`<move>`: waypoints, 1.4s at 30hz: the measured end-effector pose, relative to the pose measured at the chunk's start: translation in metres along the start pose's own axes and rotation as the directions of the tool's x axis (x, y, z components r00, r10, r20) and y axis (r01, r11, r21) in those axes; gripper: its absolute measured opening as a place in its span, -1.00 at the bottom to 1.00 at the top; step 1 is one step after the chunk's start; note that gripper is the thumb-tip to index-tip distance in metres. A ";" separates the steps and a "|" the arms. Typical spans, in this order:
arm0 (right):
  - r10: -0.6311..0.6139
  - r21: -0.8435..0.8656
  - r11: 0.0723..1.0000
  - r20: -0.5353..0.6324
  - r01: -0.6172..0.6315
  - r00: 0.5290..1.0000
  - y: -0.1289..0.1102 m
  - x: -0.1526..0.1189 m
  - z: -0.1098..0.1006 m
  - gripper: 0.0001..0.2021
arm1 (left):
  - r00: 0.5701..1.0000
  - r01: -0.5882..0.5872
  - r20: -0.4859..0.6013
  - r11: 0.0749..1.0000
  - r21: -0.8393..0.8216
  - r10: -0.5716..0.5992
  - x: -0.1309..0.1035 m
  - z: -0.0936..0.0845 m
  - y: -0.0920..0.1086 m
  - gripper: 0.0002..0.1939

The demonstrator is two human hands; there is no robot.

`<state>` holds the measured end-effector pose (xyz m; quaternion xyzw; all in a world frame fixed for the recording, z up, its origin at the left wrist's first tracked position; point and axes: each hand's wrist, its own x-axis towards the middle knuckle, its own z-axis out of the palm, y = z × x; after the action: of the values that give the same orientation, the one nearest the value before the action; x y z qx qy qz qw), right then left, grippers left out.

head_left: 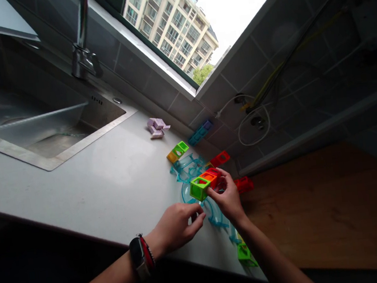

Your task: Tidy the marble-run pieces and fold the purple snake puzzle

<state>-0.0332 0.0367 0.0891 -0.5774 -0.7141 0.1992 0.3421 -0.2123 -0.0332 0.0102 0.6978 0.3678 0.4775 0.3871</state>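
Note:
My right hand point(227, 196) grips a joined row of hollow toy blocks point(200, 188), green at the near end, then orange and red. The row is held over teal see-through track pieces point(187, 191) on the counter. Just left of and below the row is my left hand point(180, 222), its fingers curled and the thumb tip close to the index fingertip. Nothing shows between them. Around the hands stand a yellow and green block pair point(178, 151), a red block piece point(220, 158), another red piece point(244, 184) and a green block point(246, 255).
A blue and purple block row point(201, 132) leans by the tiled wall. Lilac pieces point(157, 128) lie on the pale counter point(111, 182). At the left is a steel sink point(54, 161) with a faucet point(83, 58). A wooden board point(326, 212) is at the right.

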 end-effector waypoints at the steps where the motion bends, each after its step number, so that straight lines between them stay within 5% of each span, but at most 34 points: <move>1: 0.016 0.054 0.998 0.013 -0.017 1.000 0.004 -0.002 0.001 -0.30 | 0.999 0.037 0.002 0.999 -0.038 -0.037 0.001 -0.001 0.001 -0.77; 8: -0.008 0.135 0.991 0.000 0.008 1.000 0.013 -0.020 -0.004 -0.31 | 0.963 0.249 0.009 0.872 -0.421 -0.271 0.009 -0.005 0.001 -0.31; 11: -0.016 0.163 0.987 0.006 0.015 1.000 0.014 -0.029 -0.009 -0.34 | 0.922 0.368 0.108 0.755 -0.542 -0.372 0.014 -0.006 -0.004 -0.27; 14: -0.023 0.155 0.988 0.039 0.017 0.999 0.016 -0.036 -0.013 -0.33 | 0.874 0.477 0.240 0.652 -0.590 -0.422 0.017 -0.006 -0.009 -0.23; 19: -0.044 0.138 0.990 0.062 0.035 0.997 0.015 -0.041 -0.019 -0.29 | 0.853 0.498 0.237 0.587 -0.639 -0.465 0.018 -0.004 -0.014 -0.21; 25: -0.124 0.041 0.992 0.014 0.123 0.992 0.007 -0.041 -0.023 -0.29 | 0.791 0.586 0.377 0.416 -0.696 -0.483 0.020 -0.007 -0.013 -0.05; 32: -0.271 -0.251 0.934 -0.041 0.253 0.962 0.004 -0.043 -0.036 -0.26 | 0.741 0.608 0.402 0.285 -0.741 -0.538 0.023 -0.018 -0.007 -0.28; 35: -0.323 -0.316 0.903 -0.049 0.292 0.945 0.006 -0.046 -0.039 -0.27 | 0.755 0.594 0.427 0.243 -0.767 -0.497 0.021 -0.019 -0.008 -0.43; 39: -0.293 -0.319 0.915 -0.103 0.248 0.950 0.012 -0.053 -0.038 -0.24 | 0.779 0.576 0.462 0.191 -0.795 -0.423 0.019 -0.018 -0.010 -0.56; 42: -0.225 -0.267 0.947 -0.149 0.180 0.963 0.018 -0.057 -0.039 -0.25 | 0.767 0.567 0.399 0.240 -0.788 -0.503 0.021 -0.022 -0.008 -0.50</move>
<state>0.0123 -0.0181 0.0888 -0.5549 -0.7559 0.0189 0.3470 -0.2282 -0.0066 0.0161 0.2399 0.2691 0.4114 0.8371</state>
